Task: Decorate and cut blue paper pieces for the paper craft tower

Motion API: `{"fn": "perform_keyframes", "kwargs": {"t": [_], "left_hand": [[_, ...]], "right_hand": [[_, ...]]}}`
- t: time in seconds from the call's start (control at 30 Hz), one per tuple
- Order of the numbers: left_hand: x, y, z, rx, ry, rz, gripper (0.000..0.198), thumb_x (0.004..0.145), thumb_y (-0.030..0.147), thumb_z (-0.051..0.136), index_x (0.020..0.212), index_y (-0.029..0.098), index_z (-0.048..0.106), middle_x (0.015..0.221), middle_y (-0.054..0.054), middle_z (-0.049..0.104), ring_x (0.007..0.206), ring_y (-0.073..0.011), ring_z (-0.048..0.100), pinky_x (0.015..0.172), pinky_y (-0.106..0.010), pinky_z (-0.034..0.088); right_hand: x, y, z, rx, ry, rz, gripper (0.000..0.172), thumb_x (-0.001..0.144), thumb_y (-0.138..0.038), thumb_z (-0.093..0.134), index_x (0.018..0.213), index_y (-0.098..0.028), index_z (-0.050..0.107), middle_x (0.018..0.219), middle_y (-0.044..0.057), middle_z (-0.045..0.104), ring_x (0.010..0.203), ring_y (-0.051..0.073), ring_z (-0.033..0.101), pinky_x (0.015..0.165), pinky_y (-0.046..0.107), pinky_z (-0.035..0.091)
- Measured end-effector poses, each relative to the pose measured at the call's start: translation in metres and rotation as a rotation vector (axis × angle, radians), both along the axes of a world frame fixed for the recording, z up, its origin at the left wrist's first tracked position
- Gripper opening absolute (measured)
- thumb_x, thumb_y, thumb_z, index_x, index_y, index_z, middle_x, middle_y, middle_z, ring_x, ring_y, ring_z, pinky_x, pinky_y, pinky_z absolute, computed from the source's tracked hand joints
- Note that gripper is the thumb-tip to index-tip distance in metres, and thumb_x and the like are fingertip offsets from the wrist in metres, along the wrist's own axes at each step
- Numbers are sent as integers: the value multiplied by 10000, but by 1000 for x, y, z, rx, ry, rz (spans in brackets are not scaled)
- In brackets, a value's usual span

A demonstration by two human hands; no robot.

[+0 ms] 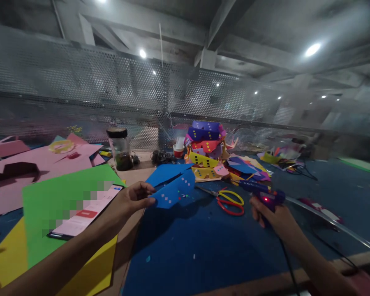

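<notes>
Behind everything runs the mesh wall [185, 90], wide and grey, and in front of it spreads your blue table [172, 255]. Pink paper [68, 158] sprawls over the far left, the green sheet [38, 201] nearer you, lapping over the yellow sheet [95, 267]. Up the middle rises the pile [206, 144] of cut-out shapes, purple and red above yellow, many dotted with little squares.

Now your right hand [265, 213]: fingers wrapped round the glue gun [273, 196], its red light glowing, its nozzle pointing left, near the foot of the pile. A clear rod [333, 222] slants away to the right behind it.

And here's the blue piece [172, 189], mid-table in front of the pile, with your left hand [142, 195] clamped on its left end, thumb and fingers together. Beneath that forearm, the phone [89, 213] lies on the green sheet, its screen partly blurred out.

The jar [119, 148], dark-lidded, stands upright beyond that hand. Scissors [231, 201] lie between your hands, yellow and red loops towards the gun. The cup [178, 151] sits just left of the pile. Smallest of all, pale squares [165, 198] dot the blue piece.
</notes>
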State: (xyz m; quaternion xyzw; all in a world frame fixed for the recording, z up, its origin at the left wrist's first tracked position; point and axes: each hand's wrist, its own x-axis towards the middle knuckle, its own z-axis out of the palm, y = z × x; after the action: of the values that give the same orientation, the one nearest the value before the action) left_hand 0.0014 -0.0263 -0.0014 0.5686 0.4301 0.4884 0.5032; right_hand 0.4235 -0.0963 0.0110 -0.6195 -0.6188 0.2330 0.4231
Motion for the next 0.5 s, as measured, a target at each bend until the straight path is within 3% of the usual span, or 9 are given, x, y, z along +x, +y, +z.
{"fn": "perform_keyframes", "kwargs": {"t": [0.2, 0.3, 0.5], "left_hand": [[-4, 1, -7, 10, 28, -41, 339, 718, 337, 920, 950, 222, 701, 851, 10, 646, 788, -150, 589, 684, -238, 449], [-5, 3, -10, 8, 24, -44, 350, 710, 345, 926, 949, 225, 701, 855, 9, 652, 792, -156, 590, 690, -241, 456], [-1, 0, -4, 6, 31, -25, 375, 674, 383, 942, 921, 226, 709, 832, 9, 662, 776, -160, 605, 688, -246, 470]], "right_hand": [[54, -10, -10, 44, -444, -356, 519, 926, -675, 512, 638, -260, 633, 506, 34, 621, 471, 236, 634, 504, 333, 504], [79, -12, -17, 38, -562, -431, 402, 875, -642, 593, 846, -267, 733, 540, 58, 651, 525, 296, 676, 523, 366, 496], [109, -14, -35, -24, -791, -516, 469, 947, -599, 503, 1166, -215, 657, 800, 128, 773, 774, 376, 764, 640, 398, 521]]}}
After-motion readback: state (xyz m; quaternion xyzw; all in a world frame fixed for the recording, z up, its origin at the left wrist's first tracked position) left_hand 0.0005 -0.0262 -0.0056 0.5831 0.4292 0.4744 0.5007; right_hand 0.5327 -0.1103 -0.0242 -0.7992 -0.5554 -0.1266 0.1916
